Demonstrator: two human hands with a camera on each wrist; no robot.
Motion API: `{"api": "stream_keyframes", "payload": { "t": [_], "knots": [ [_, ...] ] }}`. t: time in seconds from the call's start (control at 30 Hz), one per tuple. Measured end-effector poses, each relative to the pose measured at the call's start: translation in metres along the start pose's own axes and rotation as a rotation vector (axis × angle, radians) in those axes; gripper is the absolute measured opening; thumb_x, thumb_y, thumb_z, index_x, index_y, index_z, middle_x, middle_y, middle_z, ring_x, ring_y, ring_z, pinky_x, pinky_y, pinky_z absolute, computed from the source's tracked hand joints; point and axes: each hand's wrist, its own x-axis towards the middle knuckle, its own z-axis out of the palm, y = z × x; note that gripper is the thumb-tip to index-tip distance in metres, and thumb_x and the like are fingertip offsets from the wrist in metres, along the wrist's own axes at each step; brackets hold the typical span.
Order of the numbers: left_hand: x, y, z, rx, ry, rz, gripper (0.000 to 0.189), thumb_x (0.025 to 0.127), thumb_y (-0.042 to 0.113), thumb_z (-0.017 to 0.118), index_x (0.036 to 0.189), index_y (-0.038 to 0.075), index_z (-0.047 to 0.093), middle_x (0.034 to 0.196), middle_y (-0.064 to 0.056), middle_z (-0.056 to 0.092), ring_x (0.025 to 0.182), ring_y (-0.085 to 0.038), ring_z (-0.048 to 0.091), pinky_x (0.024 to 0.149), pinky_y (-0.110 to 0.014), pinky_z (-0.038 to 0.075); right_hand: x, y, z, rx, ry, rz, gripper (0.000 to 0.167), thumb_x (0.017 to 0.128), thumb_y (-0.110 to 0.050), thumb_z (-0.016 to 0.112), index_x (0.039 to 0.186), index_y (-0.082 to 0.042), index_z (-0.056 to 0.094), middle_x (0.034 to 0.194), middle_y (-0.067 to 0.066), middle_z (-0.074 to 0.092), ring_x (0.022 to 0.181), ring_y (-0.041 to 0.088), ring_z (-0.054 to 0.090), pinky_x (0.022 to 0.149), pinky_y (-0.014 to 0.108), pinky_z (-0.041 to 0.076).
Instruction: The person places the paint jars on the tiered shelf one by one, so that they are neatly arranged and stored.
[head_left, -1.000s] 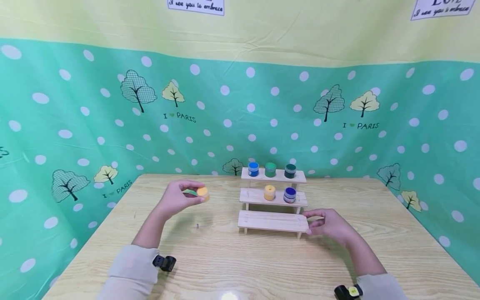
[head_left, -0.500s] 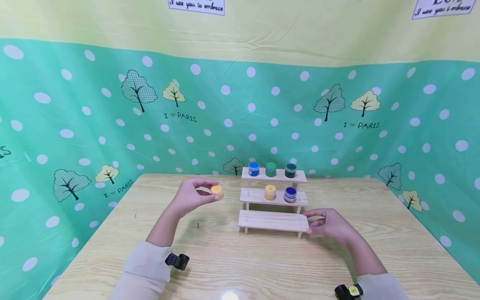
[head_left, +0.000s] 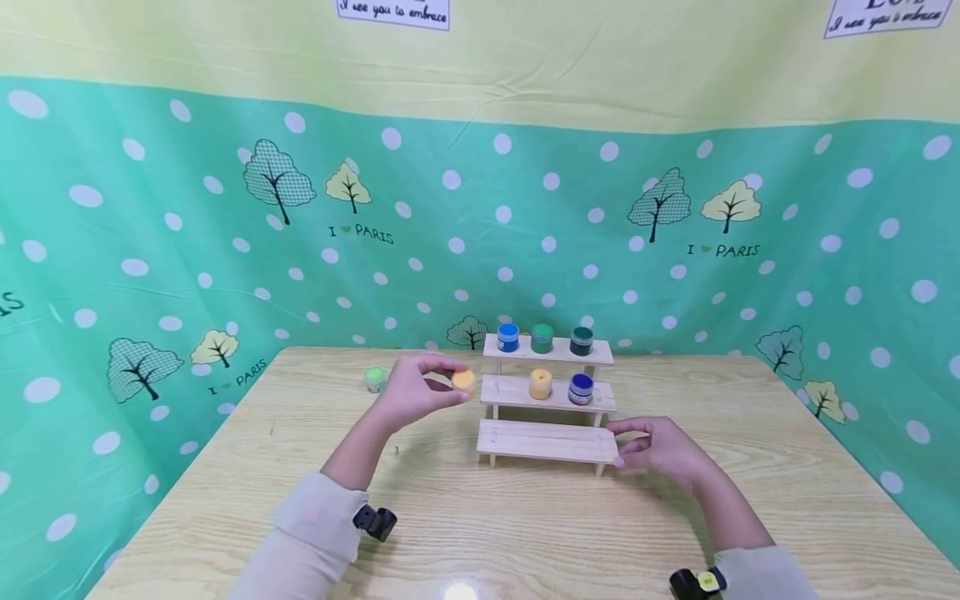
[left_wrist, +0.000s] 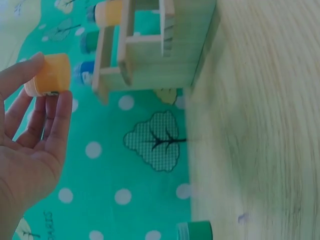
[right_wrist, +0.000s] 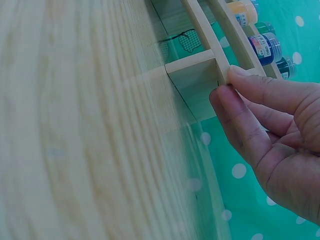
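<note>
In the head view my left hand (head_left: 417, 393) holds a small orange paint jar (head_left: 464, 383) in the air, just left of the three-tier wooden rack (head_left: 546, 442). The left wrist view shows this jar (left_wrist: 55, 75) pinched between thumb and fingertips. At the rack's lowest step, my right hand (head_left: 660, 452) pinches the right end; thumb and fingers meet at that corner (right_wrist: 220, 67) in the right wrist view. Blue (head_left: 507, 337), green (head_left: 542, 338) and dark green (head_left: 581, 341) jars stand on the top step. The middle step carries an orange jar (head_left: 540, 384) and a dark blue jar (head_left: 581, 389).
A light green jar (head_left: 375, 379) stands on the wooden table (head_left: 525, 533) behind my left hand. A tiny grey bit (head_left: 397, 450) lies on the tabletop. A patterned green cloth (head_left: 420, 250) hangs behind the table.
My left hand has moved right with the orange jar, closer to the rack. The light green jar behind it has come into view. My right hand keeps its place.
</note>
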Motion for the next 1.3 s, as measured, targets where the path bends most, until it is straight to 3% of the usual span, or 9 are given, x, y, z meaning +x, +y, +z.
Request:
{"api": "stream_keyframes", "payload": {
  "t": [0.47, 0.8, 1.1, 1.3],
  "knots": [
    [0.016, 0.005, 0.023, 0.055, -0.021, 0.024, 0.038, 0.072, 0.002, 0.084, 0.108, 0.002, 0.073, 0.101, -0.007, 0.067, 0.093, -0.022, 0.064, 0.077, -0.028, 0.058, 0.001, 0.002, -0.001, 0.002, -0.015, -0.010, 0.058, 0.074, 0.001, 0.081, 0.128, 0.006, 0.059, 0.105, 0.017, 0.068, 0.088, 0.026, 0.068, 0.078, 0.037, 0.058],
    [0.026, -0.001, 0.036, 0.097, -0.030, -0.006, 0.035, 0.074, -0.001, 0.082, 0.108, 0.002, 0.073, 0.098, -0.006, 0.069, 0.094, -0.023, 0.065, 0.075, -0.027, 0.058, 0.002, 0.003, 0.000, -0.011, 0.005, 0.004, 0.059, 0.073, 0.001, 0.082, 0.127, 0.004, 0.060, 0.105, 0.015, 0.069, 0.087, 0.025, 0.068, 0.077, 0.037, 0.058],
    [0.036, -0.006, 0.043, 0.177, -0.035, -0.004, 0.031, 0.076, 0.002, 0.081, 0.105, 0.005, 0.074, 0.095, -0.003, 0.070, 0.093, -0.024, 0.066, 0.069, -0.026, 0.057, 0.002, 0.003, -0.002, 0.022, -0.030, -0.015, 0.059, 0.074, 0.004, 0.080, 0.128, 0.008, 0.057, 0.104, 0.018, 0.068, 0.086, 0.027, 0.068, 0.075, 0.037, 0.058],
    [0.039, -0.010, 0.048, 0.178, -0.051, -0.019, 0.029, 0.076, 0.004, 0.082, 0.105, 0.005, 0.074, 0.095, -0.003, 0.070, 0.094, -0.023, 0.067, 0.069, -0.025, 0.058, 0.003, 0.003, -0.003, 0.040, -0.042, -0.011, 0.058, 0.074, 0.004, 0.079, 0.128, 0.007, 0.057, 0.105, 0.019, 0.069, 0.087, 0.028, 0.069, 0.077, 0.038, 0.058]
  ]
}}
